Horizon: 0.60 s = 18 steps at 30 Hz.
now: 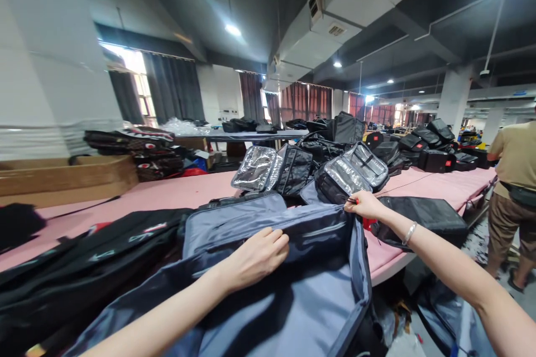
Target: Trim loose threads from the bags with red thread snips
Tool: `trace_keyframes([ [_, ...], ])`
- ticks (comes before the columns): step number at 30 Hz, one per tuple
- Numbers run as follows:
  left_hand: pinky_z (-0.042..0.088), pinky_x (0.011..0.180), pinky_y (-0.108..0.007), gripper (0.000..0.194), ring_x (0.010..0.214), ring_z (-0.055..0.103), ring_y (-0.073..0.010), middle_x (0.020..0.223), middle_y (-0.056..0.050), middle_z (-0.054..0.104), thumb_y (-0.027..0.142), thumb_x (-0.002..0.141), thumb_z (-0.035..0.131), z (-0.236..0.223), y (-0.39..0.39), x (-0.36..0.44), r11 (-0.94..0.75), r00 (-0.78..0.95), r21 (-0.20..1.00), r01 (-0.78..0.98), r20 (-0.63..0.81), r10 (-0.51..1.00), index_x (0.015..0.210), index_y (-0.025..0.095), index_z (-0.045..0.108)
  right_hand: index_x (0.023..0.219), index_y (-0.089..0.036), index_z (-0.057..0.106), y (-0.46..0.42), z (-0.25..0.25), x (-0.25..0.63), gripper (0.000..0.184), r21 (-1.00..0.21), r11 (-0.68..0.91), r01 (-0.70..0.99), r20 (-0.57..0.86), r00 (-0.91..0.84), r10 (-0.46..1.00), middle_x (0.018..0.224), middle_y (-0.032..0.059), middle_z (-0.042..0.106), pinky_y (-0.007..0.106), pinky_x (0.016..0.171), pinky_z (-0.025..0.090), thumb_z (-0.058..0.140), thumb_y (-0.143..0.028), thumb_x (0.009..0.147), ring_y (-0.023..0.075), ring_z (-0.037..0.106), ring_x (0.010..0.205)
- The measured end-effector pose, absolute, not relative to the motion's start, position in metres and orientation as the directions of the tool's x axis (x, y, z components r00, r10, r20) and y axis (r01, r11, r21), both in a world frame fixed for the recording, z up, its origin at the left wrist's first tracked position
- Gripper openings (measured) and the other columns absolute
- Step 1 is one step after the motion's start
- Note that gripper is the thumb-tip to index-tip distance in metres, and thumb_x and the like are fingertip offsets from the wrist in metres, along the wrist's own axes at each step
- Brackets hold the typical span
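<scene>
A large black bag with a grey-blue lining (293, 301) lies open in front of me, its inside facing up. Across its far inner wall runs a zipped pocket (322, 231). My left hand (259, 256) is closed with curled fingers on the lining at the far wall; its fingertips are partly hidden. At the far right corner, my right hand (365, 204) pinches the bag's rim. Something small, dark and red shows at those fingers, too small to name. A bracelet (409, 233) circles my right wrist.
The pink-covered table (201, 184) holds open silver-lined bags (255, 168) and a flat black bag (422, 217). Black bags (138, 240) lie at left, near a cardboard box (71, 175). Another person (515, 178) stands at right. More bags lie on the floor at lower right.
</scene>
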<state>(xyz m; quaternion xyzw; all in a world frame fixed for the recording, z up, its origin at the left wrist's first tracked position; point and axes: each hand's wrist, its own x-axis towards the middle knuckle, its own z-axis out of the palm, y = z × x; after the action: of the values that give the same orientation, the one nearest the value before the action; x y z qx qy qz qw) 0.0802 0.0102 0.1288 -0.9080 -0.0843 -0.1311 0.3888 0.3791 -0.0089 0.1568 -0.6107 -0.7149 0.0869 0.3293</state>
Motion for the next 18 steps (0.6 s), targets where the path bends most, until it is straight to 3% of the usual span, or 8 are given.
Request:
trace_keyframes([
  [6, 0.034, 0.053, -0.03, 0.019, 0.068, 0.048, -0.0166, 0.077, -0.004, 0.057, 0.016, 0.088, 0.037, 0.139, -0.016, 0.14, -0.769, 0.921, -0.62, 0.155, 0.372, -0.114, 0.086, 0.019, 0.056, 0.071, -0.016, 0.07, -0.042, 0.17, 0.341, 0.016, -0.5, 0.404, 0.766, 0.463, -0.158, 0.872, 0.068, -0.0011, 0.066, 0.018, 0.061, 0.041, 0.054, -0.016, 0.073, 0.0123, 0.058, 0.066],
  [8, 0.039, 0.058, -0.031, 0.025, 0.069, 0.051, -0.0169, 0.076, -0.005, 0.057, 0.018, 0.089, 0.033, 0.141, -0.02, 0.165, -0.792, 0.91, -0.572, 0.214, 0.412, -0.052, 0.079, 0.019, 0.055, 0.072, -0.016, 0.07, -0.044, 0.175, 0.331, 0.017, -0.471, 0.456, 0.755, 0.512, -0.187, 0.838, 0.067, -0.0006, 0.066, 0.018, 0.059, 0.04, 0.054, -0.019, 0.074, 0.0119, 0.057, 0.063],
  [11, 0.043, 0.061, -0.033, 0.026, 0.07, 0.056, -0.0193, 0.076, -0.009, 0.059, 0.013, 0.088, 0.029, 0.134, -0.015, 0.179, -0.786, 0.886, -0.511, 0.347, 0.454, 0.096, 0.085, 0.015, 0.055, 0.072, -0.017, 0.07, -0.032, 0.172, 0.332, 0.017, -0.437, 0.369, 0.821, 0.512, -0.11, 0.852, 0.067, -0.0003, 0.066, 0.019, 0.06, 0.039, 0.053, -0.021, 0.076, 0.0121, 0.057, 0.063],
  [14, 0.045, 0.054, -0.032, 0.02, 0.063, 0.059, -0.021, 0.069, -0.008, 0.062, 0.012, 0.083, 0.04, 0.121, -0.005, 0.158, -0.773, 0.866, -0.453, 0.445, 0.437, 0.242, 0.099, 0.01, 0.053, 0.072, -0.018, 0.07, -0.009, 0.159, 0.349, 0.016, -0.441, 0.246, 0.863, 0.471, -0.011, 0.882, 0.07, 0.0007, 0.068, 0.02, 0.062, 0.039, 0.054, -0.023, 0.076, 0.0133, 0.058, 0.066],
  [18, 0.048, 0.056, -0.028, 0.042, 0.064, 0.064, -0.0206, 0.073, -0.009, 0.068, 0.016, 0.075, 0.052, 0.108, 0.008, 0.088, -0.759, 0.838, -0.377, 0.532, 0.367, 0.405, 0.115, 0.008, 0.046, 0.074, -0.018, 0.07, 0.012, 0.145, 0.37, 0.017, -0.451, 0.191, 0.872, 0.446, 0.034, 0.895, 0.072, 0.0013, 0.068, 0.02, 0.063, 0.04, 0.055, -0.025, 0.077, 0.0139, 0.059, 0.068],
])
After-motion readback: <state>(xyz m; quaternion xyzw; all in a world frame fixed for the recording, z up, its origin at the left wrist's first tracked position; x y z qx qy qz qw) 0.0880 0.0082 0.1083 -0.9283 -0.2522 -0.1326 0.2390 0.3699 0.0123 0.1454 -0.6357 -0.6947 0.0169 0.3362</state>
